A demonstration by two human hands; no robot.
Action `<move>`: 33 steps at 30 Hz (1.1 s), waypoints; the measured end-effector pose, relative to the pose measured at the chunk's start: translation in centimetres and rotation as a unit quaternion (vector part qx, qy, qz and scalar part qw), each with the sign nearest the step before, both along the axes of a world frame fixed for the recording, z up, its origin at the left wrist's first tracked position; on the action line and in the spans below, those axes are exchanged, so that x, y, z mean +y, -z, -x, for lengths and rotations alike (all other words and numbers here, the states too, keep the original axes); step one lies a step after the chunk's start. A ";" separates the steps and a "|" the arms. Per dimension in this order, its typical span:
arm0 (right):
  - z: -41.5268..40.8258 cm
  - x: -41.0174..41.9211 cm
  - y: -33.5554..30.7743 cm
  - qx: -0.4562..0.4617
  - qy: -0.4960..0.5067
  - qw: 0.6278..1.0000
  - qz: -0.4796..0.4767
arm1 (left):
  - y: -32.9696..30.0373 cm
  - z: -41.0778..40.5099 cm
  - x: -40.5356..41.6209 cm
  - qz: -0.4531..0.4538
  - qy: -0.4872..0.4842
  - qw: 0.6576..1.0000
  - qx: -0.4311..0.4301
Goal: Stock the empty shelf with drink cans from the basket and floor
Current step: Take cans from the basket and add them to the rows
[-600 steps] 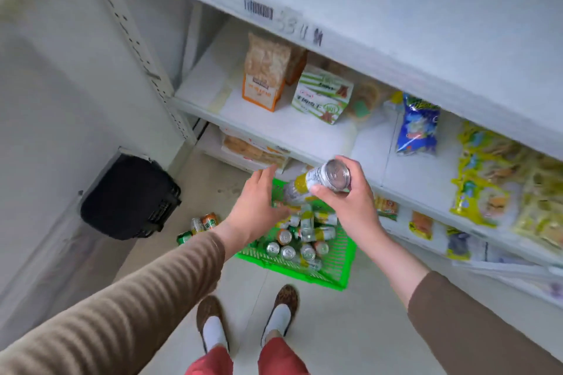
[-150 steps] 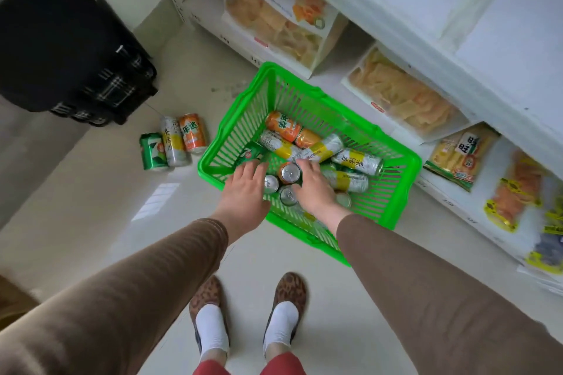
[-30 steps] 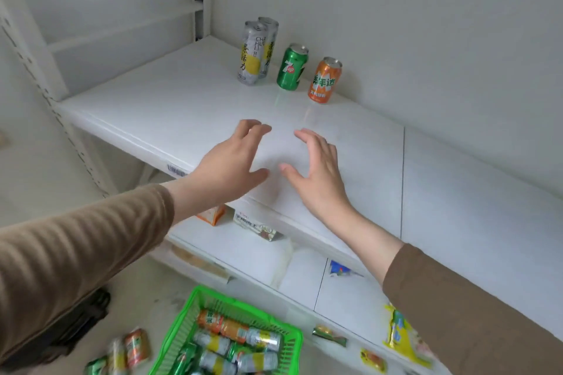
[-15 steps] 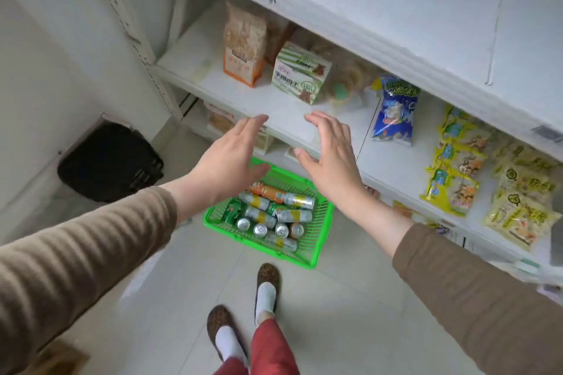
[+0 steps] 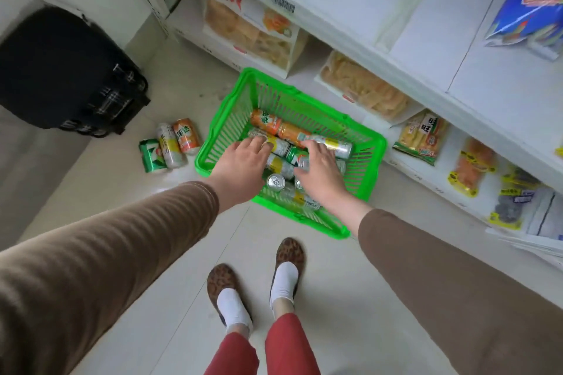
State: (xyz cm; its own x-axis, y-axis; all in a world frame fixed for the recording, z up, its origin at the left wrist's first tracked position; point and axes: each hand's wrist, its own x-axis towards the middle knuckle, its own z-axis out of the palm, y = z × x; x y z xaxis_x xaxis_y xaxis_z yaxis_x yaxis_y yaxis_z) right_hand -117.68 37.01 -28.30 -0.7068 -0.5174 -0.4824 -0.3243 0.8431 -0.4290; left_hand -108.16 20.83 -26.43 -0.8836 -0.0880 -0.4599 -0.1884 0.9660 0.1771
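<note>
Both hands have dropped from mid-air by the shelf edge into the green basket [image 5: 361,158]. Our left hand [image 5: 243,166] rests its fingers on a silver-and-yellow can [image 5: 277,145] near the basket's far-left corner; grip not confirmed. Our right hand [image 5: 321,172] curls its fingers round a green can [image 5: 296,155] at the centre. We wrap each can fully before lifting. Three cans [image 5: 169,146] lie on the floor beside the basket's left edge.

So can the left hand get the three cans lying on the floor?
Probably yes. The three floor cans lie in the open just outside the green basket, on the left hand's side, with nothing over them. That hand is busy among the basket's cans now.
</note>
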 end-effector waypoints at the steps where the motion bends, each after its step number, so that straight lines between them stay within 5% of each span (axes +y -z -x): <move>1: -0.4 -0.2 2.2 -0.017 -0.007 1.000 -0.011 | 1.9 0.0 0.2 0.010 0.014 1.000 -0.014; 11: -3.5 -2.0 18.5 -0.147 0.008 0.982 -0.120 | 14.5 0.3 0.7 0.041 0.049 0.995 -0.070; 18: -4.0 -2.8 20.2 -0.091 0.013 0.989 -0.113 | 15.6 -0.7 0.2 0.012 -0.006 0.998 -0.063; 25: -0.6 -1.2 6.0 -0.077 0.121 0.990 0.003 | 4.9 -0.5 -1.3 -0.009 -0.061 0.997 -0.042; 33: 3.4 -2.6 -23.7 0.013 0.167 0.971 0.172 | -20.5 1.7 -4.0 -0.023 -0.091 0.990 0.101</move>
